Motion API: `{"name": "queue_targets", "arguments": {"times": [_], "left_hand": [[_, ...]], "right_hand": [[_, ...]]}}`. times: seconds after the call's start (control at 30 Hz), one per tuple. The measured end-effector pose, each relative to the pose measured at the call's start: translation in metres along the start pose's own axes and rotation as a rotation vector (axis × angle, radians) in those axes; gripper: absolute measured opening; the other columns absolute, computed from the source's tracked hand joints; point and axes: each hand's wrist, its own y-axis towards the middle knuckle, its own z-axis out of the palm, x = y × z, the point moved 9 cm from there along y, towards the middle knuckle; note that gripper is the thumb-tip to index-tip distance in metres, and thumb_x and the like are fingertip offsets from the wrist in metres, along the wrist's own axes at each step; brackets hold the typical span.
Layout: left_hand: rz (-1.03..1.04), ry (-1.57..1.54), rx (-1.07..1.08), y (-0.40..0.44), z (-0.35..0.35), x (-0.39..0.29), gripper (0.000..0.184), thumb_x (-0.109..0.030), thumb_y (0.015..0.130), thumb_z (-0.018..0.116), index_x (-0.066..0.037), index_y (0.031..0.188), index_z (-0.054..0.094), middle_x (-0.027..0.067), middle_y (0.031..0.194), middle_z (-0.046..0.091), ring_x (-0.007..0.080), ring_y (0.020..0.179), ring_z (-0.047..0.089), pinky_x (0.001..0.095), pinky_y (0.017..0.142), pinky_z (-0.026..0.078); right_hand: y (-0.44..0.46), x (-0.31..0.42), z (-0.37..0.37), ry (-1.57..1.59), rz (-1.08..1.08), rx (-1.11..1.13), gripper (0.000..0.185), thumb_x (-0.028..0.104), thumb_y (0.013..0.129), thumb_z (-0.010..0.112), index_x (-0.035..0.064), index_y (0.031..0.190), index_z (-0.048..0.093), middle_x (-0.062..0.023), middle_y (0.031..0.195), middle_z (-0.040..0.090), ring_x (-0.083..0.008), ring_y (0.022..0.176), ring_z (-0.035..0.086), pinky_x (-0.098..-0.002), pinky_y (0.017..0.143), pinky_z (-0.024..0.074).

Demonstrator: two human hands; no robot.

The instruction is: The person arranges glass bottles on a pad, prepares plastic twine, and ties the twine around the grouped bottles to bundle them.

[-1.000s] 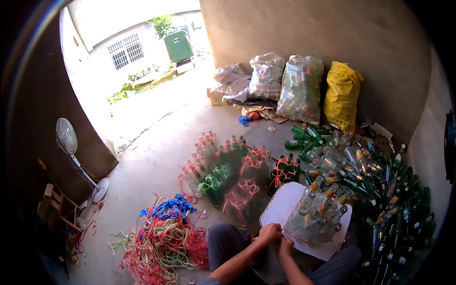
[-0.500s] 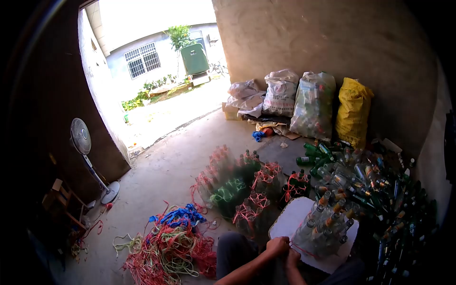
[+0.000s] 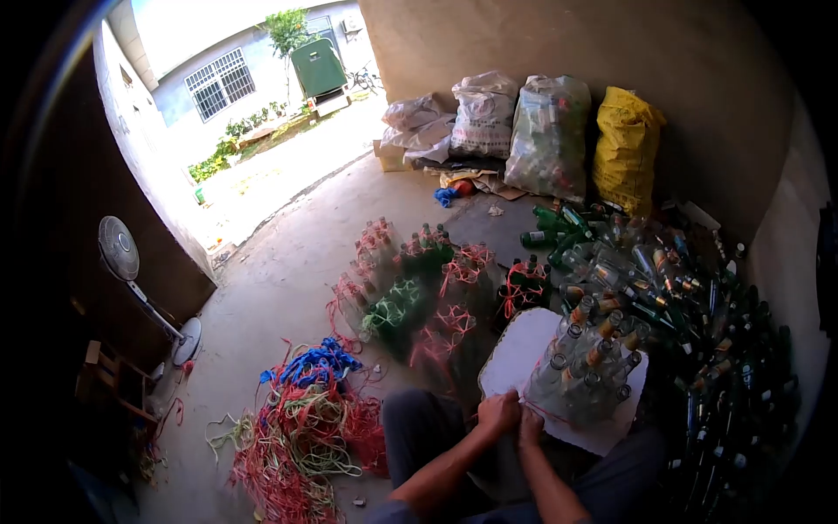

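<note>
Clear bottles (image 3: 580,377), lower right, are ringed by red twine (image 3: 548,415) clenched in left hand (image 3: 497,411) and right hand (image 3: 530,427). Tension is best applied evenly.

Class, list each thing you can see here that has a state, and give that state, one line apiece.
Clear glass bottles, upright, grouped on white board
Thin red string, round those bottles
Left hand, closed
Right hand, closed
Red, green and blue string heap, tangled
Yellow woven sack, upright, bulging
White pedestal fan, upright; spinning unclear
Green and clear glass bottles at right, heaped loosely
</note>
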Motion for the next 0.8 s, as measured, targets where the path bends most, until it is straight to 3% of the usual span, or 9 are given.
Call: {"name": "queue_targets", "arguments": {"times": [0.1,0.17,0.3,0.37,0.5,0.57,0.67,0.73,0.8], "left_hand": [[-0.008,0.005,-0.020,-0.002,-0.010,-0.007,0.018,-0.024,0.081,0.052,-0.012,0.087,0.064,0.0202,0.077,0.067,0.0411,0.073,0.066,0.0525,0.065,0.051],[-0.014,-0.011,-0.041,-0.009,-0.015,-0.012,0.016,-0.024,0.080,0.054,-0.012,0.085,0.064,0.0196,0.074,0.067,0.0398,0.071,0.066,0.0513,0.064,0.052],[0.020,0.051,-0.095,-0.008,-0.013,-0.010,0.014,-0.022,0.082,0.055,-0.012,0.078,0.064,0.0182,0.067,0.065,0.0380,0.065,0.065,0.0497,0.058,0.050],[0.070,0.082,-0.135,-0.008,-0.017,-0.015,0.014,-0.022,0.082,0.054,-0.012,0.076,0.063,0.0164,0.064,0.063,0.0380,0.060,0.063,0.0500,0.055,0.048],[0.034,0.140,-0.028,-0.006,-0.013,-0.015,0.014,-0.024,0.084,0.057,-0.011,0.082,0.062,0.0173,0.077,0.066,0.0386,0.072,0.066,0.0509,0.065,0.050],[0.061,0.056,-0.100,-0.007,-0.015,-0.014,0.012,-0.022,0.084,0.057,-0.010,0.081,0.061,0.0181,0.077,0.066,0.0397,0.074,0.066,0.0516,0.066,0.049],[-0.033,-0.081,-0.142,-0.007,-0.018,-0.011,0.013,-0.019,0.082,0.059,-0.007,0.080,0.064,0.0197,0.078,0.066,0.0398,0.075,0.065,0.0478,0.068,0.050],[-0.123,-0.241,-0.194,-0.008,-0.020,-0.002,0.016,-0.020,0.081,0.060,-0.006,0.081,0.067,0.0191,0.077,0.067,0.0372,0.074,0.066,0.0446,0.069,0.051],[-0.178,-0.378,-0.209,-0.008,-0.018,0.008,0.016,-0.019,0.080,0.061,-0.004,0.081,0.068,0.0166,0.076,0.068,0.0311,0.071,0.066,0.0401,0.069,0.052]], "right_hand": [[0.009,-0.025,0.005,0.138,0.028,0.015,0.031,0.022,0.087,0.059,-0.0055,0.096,0.069,-0.0198,0.090,0.071,-0.0222,0.082,0.065,-0.0363,0.077,0.0494],[-0.006,0.010,-0.002,0.127,0.043,0.072,0.032,0.023,0.086,0.061,-0.0070,0.094,0.068,-0.0189,0.087,0.070,-0.0207,0.078,0.064,-0.0358,0.074,0.0492],[0.007,-0.017,0.007,0.100,-0.090,0.035,0.031,0.022,0.088,0.057,-0.0065,0.090,0.067,-0.0228,0.084,0.068,-0.0249,0.073,0.064,-0.0390,0.073,0.0491],[0.011,-0.026,0.012,0.150,-0.047,0.044,0.022,0.019,0.088,0.062,0.0007,0.077,0.068,0.0000,0.073,0.062,-0.0084,0.069,0.053,-0.0277,0.064,0.0441],[0.002,-0.012,0.009,0.208,-0.042,0.036,0.020,0.019,0.088,0.063,0.0036,0.076,0.067,0.0018,0.072,0.061,-0.0071,0.065,0.053,-0.0253,0.062,0.0434],[0.005,-0.017,0.010,0.243,-0.027,0.046,0.019,0.020,0.088,0.063,0.0056,0.076,0.067,0.0031,0.071,0.060,-0.0064,0.062,0.053,-0.0235,0.059,0.0425],[0.002,-0.023,0.012,0.313,0.052,0.041,0.017,0.021,0.088,0.064,0.0089,0.077,0.067,0.0041,0.068,0.058,-0.0048,0.054,0.049,-0.0218,0.049,0.0372],[-0.002,-0.016,0.008,0.175,0.108,0.079,0.026,0.026,0.087,0.061,0.0007,0.087,0.068,-0.0108,0.080,0.066,-0.0177,0.072,0.060,-0.0319,0.068,0.0446],[-0.007,-0.006,0.005,0.170,0.131,0.092,0.026,0.026,0.087,0.061,0.0011,0.088,0.068,-0.0107,0.079,0.065,-0.0171,0.069,0.057,-0.0319,0.065,0.0409]]}}
